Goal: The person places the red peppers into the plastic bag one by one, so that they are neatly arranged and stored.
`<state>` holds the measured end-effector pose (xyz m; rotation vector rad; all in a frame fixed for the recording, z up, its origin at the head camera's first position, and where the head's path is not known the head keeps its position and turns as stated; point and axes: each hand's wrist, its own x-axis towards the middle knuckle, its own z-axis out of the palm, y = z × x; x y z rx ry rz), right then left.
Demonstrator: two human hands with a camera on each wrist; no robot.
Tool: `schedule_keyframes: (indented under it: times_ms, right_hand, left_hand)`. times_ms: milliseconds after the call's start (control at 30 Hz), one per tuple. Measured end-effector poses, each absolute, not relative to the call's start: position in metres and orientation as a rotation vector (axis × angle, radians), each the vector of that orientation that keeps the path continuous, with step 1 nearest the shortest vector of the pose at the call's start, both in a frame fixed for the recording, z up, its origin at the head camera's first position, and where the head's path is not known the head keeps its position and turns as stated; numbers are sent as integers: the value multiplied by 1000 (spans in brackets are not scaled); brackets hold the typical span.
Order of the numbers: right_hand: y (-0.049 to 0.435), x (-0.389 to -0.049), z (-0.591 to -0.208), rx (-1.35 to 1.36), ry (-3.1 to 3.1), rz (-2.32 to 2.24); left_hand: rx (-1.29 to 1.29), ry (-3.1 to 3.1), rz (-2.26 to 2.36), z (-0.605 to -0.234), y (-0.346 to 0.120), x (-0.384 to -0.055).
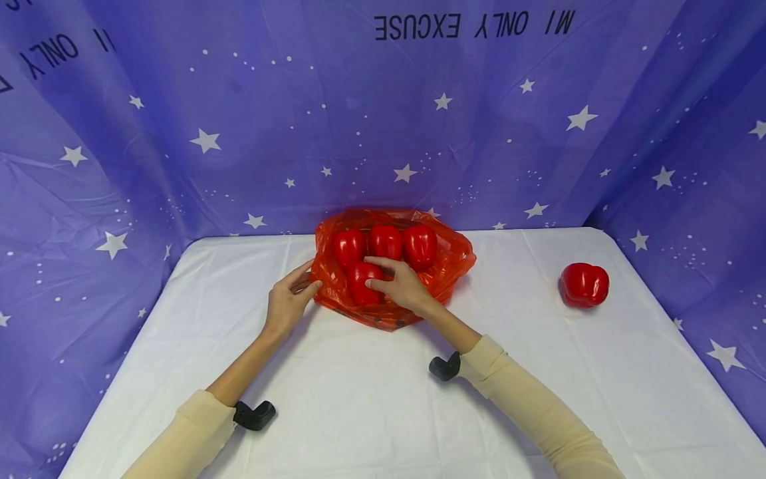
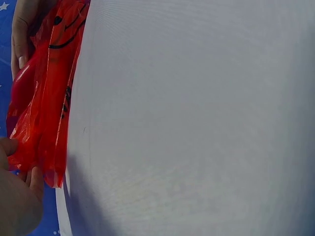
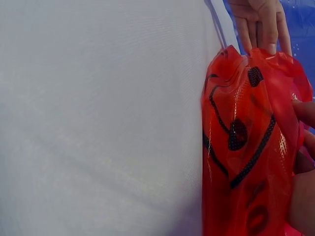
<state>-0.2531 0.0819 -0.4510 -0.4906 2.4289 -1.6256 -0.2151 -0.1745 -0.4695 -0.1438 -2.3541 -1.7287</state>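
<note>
A thin red plastic bag [image 1: 457, 256] lies wide-mouthed at the back middle of the table, with several glossy red bell peppers [image 1: 420, 246] inside. My left hand [image 1: 287, 303] pinches the bag's left edge between thumb and fingers. From the front right, my right hand [image 1: 403, 283] reaches into the bag and grips the front bell pepper [image 1: 361, 286], thumb and index finger on its side. The right wrist view shows black printing on the bag's outer face [image 3: 241, 147], with the left hand [image 3: 261, 24] at the far edge.
One more red bell pepper [image 1: 584, 285] sits on the right side of the white-covered table [image 1: 359, 406]. Purple star-patterned curtains [image 1: 359, 120] stand round the back and both sides, close behind the bag.
</note>
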Motion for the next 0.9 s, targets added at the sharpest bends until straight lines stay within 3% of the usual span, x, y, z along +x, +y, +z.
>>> schedule_keyframes:
  times_ms: [900]
  right_hand:
    - [88,-254,-445,-492,2517,-1538]
  left_hand:
    - [-153,-2364,-1719,-468,-175,-214]
